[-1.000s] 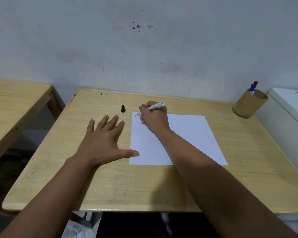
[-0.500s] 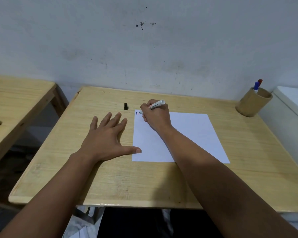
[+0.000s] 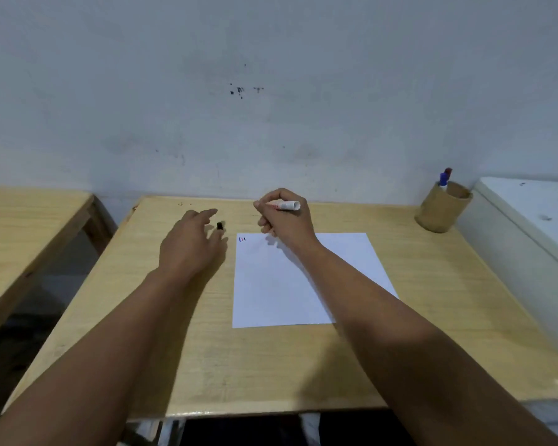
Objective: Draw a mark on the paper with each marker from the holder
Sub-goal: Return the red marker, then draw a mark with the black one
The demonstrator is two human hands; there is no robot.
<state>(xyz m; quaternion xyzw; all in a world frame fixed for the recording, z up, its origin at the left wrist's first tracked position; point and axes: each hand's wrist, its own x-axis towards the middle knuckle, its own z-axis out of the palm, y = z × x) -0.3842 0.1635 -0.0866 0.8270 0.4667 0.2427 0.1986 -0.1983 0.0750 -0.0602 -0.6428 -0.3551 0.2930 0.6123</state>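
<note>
A white sheet of paper (image 3: 303, 278) lies on the wooden table (image 3: 271, 365), with short coloured marks (image 3: 242, 239) in its top-left corner. My right hand (image 3: 284, 217) is lifted above the paper's far edge, shut on a white marker (image 3: 287, 205) whose end points right. A small black cap (image 3: 219, 225) stands on the table left of the paper. My left hand (image 3: 187, 246) hovers beside it with fingers spread, fingertips next to the cap. A round brown holder (image 3: 442, 209) at the far right holds a blue marker (image 3: 443, 180) and a red one (image 3: 448, 172).
A second wooden table (image 3: 20, 233) stands to the left across a gap. A white cabinet or appliance (image 3: 529, 226) sits against the table's right side. A pale wall rises directly behind the table.
My right hand lifted the marker off the paper and back toward the wall. My left hand left its flat rest beside the paper and moved forward to the black cap.
</note>
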